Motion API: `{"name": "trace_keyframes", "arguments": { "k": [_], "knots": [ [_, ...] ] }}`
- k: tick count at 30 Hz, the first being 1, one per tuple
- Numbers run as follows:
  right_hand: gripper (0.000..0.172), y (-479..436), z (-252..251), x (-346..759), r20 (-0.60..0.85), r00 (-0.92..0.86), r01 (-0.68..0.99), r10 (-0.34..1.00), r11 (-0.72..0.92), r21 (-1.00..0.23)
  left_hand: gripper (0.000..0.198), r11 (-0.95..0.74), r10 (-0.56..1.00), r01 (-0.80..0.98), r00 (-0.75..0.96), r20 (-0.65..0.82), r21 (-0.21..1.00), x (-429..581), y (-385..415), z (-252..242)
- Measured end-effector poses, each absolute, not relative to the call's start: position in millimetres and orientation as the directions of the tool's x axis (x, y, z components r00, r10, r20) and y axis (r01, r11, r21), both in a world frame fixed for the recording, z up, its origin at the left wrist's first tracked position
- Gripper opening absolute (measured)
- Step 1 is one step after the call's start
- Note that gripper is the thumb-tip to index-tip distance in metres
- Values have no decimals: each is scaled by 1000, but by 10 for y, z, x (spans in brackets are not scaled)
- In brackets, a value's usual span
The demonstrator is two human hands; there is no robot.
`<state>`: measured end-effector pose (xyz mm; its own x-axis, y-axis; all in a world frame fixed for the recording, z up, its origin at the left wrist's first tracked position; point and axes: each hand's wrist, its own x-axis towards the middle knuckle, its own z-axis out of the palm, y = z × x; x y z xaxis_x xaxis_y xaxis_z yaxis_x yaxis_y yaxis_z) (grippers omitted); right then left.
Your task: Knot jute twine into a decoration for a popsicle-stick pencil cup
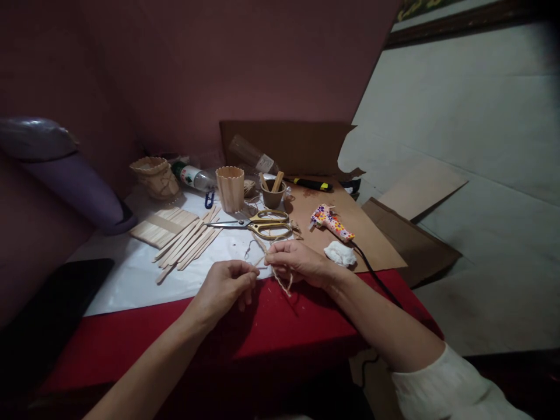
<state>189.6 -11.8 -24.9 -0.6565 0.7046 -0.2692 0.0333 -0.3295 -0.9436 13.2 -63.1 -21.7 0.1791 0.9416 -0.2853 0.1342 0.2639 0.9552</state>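
Observation:
Pale twine [282, 282] runs between my two hands above the front edge of the white sheet. My left hand [226, 286] pinches one strand of it between thumb and forefinger. With closed fingers my right hand [301, 262] grips the twine, and a loop hangs below them. Gold-handled scissors [254, 224] lie just beyond my hands, blades pointing left. Flat wooden craft sticks [188, 242] are spread left of the scissors, beside a banded bundle of sticks [163, 226]. A cup covered in wooden sticks [230, 189] stands upright behind the scissors.
A flowered glue gun [331, 223] with a black cord lies on cardboard [371, 245] at right, near a crumpled white wad [340, 254]. Behind are a small pot with sticks [273, 197], plastic bottles [192, 176], a yellow-black cutter [312, 184] and another stick-covered cup [155, 178].

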Motion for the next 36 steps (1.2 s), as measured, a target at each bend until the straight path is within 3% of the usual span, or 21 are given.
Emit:
{"name": "trace_keyframes", "arguments": {
  "k": [21, 24, 28, 30, 32, 34, 36],
  "knots": [
    [19, -141, -214, 1871, -265, -646, 33, 716, -321, -947, 47, 264, 946, 234, 125, -298, 936, 129, -609, -154],
    [19, -143, -212, 1871, -265, -645, 30, 716, -323, -946, 44, 164, 986, 357, -58, -154, 919, 50, -610, -93],
    [17, -139, -215, 1875, -267, -652, 24, 709, -333, -943, 25, -2, 964, 474, -233, 128, 880, -27, -627, -23],
    [17, -136, -217, 1877, -259, -659, 18, 706, -329, -944, 10, -30, 972, 406, -200, 120, 914, -15, -686, 25],
    [16, -134, -221, 1879, -249, -666, 12, 704, -323, -946, 16, -31, 997, 246, -63, 48, 969, 30, -800, 93],
    [16, -133, -229, 1880, -245, -663, 9, 708, -319, -948, 10, 41, 985, 21, 168, -44, 999, 88, -957, 178],
    [17, -132, -237, 1881, -252, -650, 8, 716, -326, -945, 6, 60, 917, -186, 398, 19, 981, 142, -1113, 266]
  ]
}}
